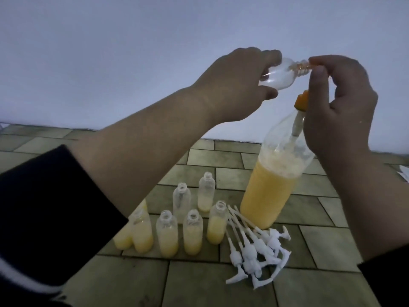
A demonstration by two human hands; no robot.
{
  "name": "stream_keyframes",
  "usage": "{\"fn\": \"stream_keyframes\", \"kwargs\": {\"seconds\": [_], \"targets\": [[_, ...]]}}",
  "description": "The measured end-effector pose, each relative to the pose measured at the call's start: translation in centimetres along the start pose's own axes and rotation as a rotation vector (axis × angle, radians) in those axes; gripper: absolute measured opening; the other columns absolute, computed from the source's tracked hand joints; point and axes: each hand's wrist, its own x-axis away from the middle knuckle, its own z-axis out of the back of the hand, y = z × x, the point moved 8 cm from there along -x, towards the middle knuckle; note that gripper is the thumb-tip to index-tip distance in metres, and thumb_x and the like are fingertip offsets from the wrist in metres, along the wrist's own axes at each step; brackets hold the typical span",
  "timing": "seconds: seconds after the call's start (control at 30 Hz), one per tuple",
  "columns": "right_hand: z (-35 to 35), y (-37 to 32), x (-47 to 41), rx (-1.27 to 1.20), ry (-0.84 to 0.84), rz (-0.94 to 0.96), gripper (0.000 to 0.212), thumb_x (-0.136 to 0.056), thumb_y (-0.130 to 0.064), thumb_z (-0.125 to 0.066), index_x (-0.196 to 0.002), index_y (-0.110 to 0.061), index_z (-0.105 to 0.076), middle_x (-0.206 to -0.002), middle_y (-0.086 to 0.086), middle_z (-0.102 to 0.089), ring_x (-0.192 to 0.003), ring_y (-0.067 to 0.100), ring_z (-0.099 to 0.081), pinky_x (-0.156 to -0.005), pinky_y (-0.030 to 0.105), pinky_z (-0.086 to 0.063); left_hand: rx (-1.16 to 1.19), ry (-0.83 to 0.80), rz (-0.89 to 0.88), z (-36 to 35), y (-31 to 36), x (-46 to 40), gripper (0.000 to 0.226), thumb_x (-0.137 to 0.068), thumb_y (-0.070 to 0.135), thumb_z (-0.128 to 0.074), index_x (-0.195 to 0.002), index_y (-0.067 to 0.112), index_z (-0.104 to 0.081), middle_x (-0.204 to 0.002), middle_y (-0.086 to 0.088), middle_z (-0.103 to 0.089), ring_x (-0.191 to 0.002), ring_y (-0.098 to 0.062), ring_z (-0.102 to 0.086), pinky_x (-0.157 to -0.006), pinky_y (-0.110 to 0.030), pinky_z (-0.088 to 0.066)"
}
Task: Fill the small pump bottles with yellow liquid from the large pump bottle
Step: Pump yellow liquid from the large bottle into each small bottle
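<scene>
Clear small plastic bottle point(126, 75) tilted in left hand point(241, 83), fingers wrapped round it; right hand point(340, 103) closed over orange pump head point(301, 100) of large yellow-filled bottle point(267, 189). Keep nozzle inside neck; press slowly.

Head view — close, facing forward-down, seemingly near floor level.

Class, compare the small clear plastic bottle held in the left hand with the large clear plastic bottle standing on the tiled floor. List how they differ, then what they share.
The small clear plastic bottle is lifted and tipped sideways; the large clear plastic bottle stands on the floor, leaning slightly. The small bottle looks nearly empty; the large one is mostly full of yellow liquid. The small bottle's neck is uncapped; the large one carries an orange pump top. The left hand grips the small one; the right hand is at the large one's pump. Both are transparent.
</scene>
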Motion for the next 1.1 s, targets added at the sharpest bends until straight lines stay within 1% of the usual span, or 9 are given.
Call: {"fn": "stream_keyframes", "kwargs": {"seconds": [0.17, 0.33, 0.43, 0.53, 0.6, 0.77, 0.9, 1.0, 1.1], "targets": [[-1.1, 0.7, 0.8, 0.001, -0.042, -0.041, 0.032, -0.095, -0.025, -0.042, -0.110, -0.009, -0.064, -0.105, -0.006, -0.058, -0.095, -0.008, -0.044, -0.080, -0.001, -0.029, 0.028, -0.075, 0.035, -1.5, -0.9, 0.3, 0.039, -0.090, 0.034, -0.058, -0.127, 0.025, -0.048, -0.116, 0.003, -0.057, -0.092, -0.014, -0.047, -0.077, -0.024, -0.034], [-0.1, -0.2, -0.4, -0.033, -0.031, -0.016, 0.036, -0.095, -0.031, -0.039, -0.108, -0.011, -0.065, -0.103, -0.012, -0.055, -0.098, -0.002, -0.051, -0.088, 0.016, -0.043, 0.044, -0.015, 0.023, 0.5, -0.6, -0.1, 0.045, -0.088, 0.037, -0.061, -0.130, 0.031, -0.048, -0.116, 0.005, -0.056, -0.084, -0.010, -0.046, -0.076, -0.021, -0.032], [-0.1, 0.1, 0.4, 0.017, 0.014, 0.009, 0.033, -0.095, -0.024, -0.041, -0.109, -0.006, -0.064, -0.105, -0.004, -0.057, -0.096, -0.008, -0.043, -0.088, 0.006, -0.035, 0.059, -0.011, 0.024, -0.6, -0.4, -0.1, 0.044, -0.088, 0.036, -0.061, -0.130, 0.031, -0.047, -0.115, 0.003, -0.056, -0.088, -0.012, -0.046, -0.077, -0.022, -0.033], [-0.3, 0.7, 1.2, 0.024, 0.006, -0.026, 0.032, -0.094, -0.023, -0.041, -0.110, -0.008, -0.064, -0.104, -0.007, -0.057, -0.096, -0.011, -0.042, -0.104, 0.041, -0.039, 0.068, -0.059, 0.039, -1.8, -0.6, 0.3, 0.044, -0.088, 0.034, -0.062, -0.129, 0.030, -0.048, -0.114, 0.003, -0.055, -0.087, -0.012, -0.045, -0.077, -0.022, -0.033], [-0.4, 0.3, 0.9, 0.032, -0.050, -0.014, 0.032, -0.094, -0.024, -0.041, -0.111, -0.010, -0.064, -0.103, -0.011, -0.055, -0.097, -0.012, -0.041, -0.104, 0.049, -0.037, 0.056, -0.064, 0.032, -1.3, -0.7, 0.3, 0.043, -0.088, 0.034, -0.062, -0.128, 0.029, -0.048, -0.114, 0.001, -0.056, -0.086, -0.013, -0.046, -0.077, -0.023, -0.034], [0.6, -0.3, -0.2, -0.017, -0.029, 0.004, 0.034, -0.095, -0.028, -0.040, -0.110, -0.012, -0.065, -0.094, -0.032, -0.047, -0.094, -0.012, -0.046, -0.101, 0.043, -0.040, 0.010, 0.023, -0.002, 0.7, 0.0, -0.3, 0.043, -0.087, 0.037, -0.062, -0.128, 0.029, -0.049, -0.115, 0.003, -0.055, -0.085, -0.012, -0.044, -0.078, -0.023, -0.034], [-0.1, 0.5, 0.7, 0.025, 0.006, 0.007, 0.034, -0.094, -0.023, -0.039, -0.110, -0.008, -0.064, -0.102, -0.013, -0.052, -0.096, -0.009, -0.043, -0.101, 0.035, -0.041, 0.003, 0.013, -0.011, -1.1, 0.1, 0.1, 0.038, -0.088, 0.034, -0.060, -0.124, 0.024, -0.050, -0.116, 0.002, -0.056, -0.086, -0.013, -0.043, -0.080, -0.027, -0.038], [-0.5, 0.8, 0.9, 0.028, -0.030, -0.020, 0.036, -0.092, -0.024, -0.038, -0.112, -0.009, -0.064, -0.104, -0.012, -0.052, -0.096, -0.009, -0.042, -0.101, 0.025, -0.039, 0.024, -0.026, 0.009, -1.7, -0.4, 0.3, 0.039, -0.088, 0.033, -0.061, -0.123, 0.024, -0.050, -0.117, 0.003, -0.056, -0.089, -0.012, -0.045, -0.082, -0.027, -0.040], [-0.2, 0.0, -0.2, -0.033, -0.047, -0.045, 0.037, -0.091, -0.028, -0.038, -0.105, -0.012, -0.068, -0.094, -0.023, -0.055, -0.094, -0.003, -0.051, -0.097, 0.040, -0.044, -0.004, -0.007, -0.001, -0.2, -0.3, 0.0, 0.042, -0.088, 0.035, -0.061, -0.127, 0.024, -0.051, -0.116, 0.002, -0.056, -0.085, -0.013, -0.045, -0.080, -0.025, -0.037]]}}
